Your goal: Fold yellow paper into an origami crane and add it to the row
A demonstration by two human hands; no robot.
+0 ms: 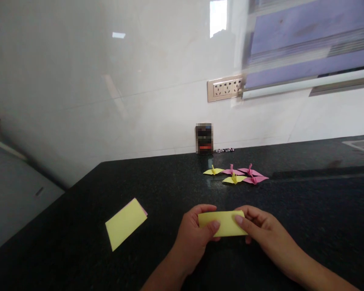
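A yellow piece of paper (229,226), folded into a narrow rectangle, is held level between both hands over the dark counter. My left hand (195,230) grips its left end, thumb on the front face and fingers behind. At the right end, my right hand (261,226) pinches it the same way, its thumb near the upper corner. Beyond the hands stand several small origami cranes, among them a yellow crane (234,179) and a pink crane (255,179). Off to the left lies a stack of paper sheets (125,225), yellow on top with pink showing at one edge.
A phone-like upright object (204,138), its face blurred, leans against the wall at the back of the black counter (157,186), beside a beaded strap (225,150). Above it is a socket panel (225,88). The counter's left edge slopes down beside a grey surface (18,190).
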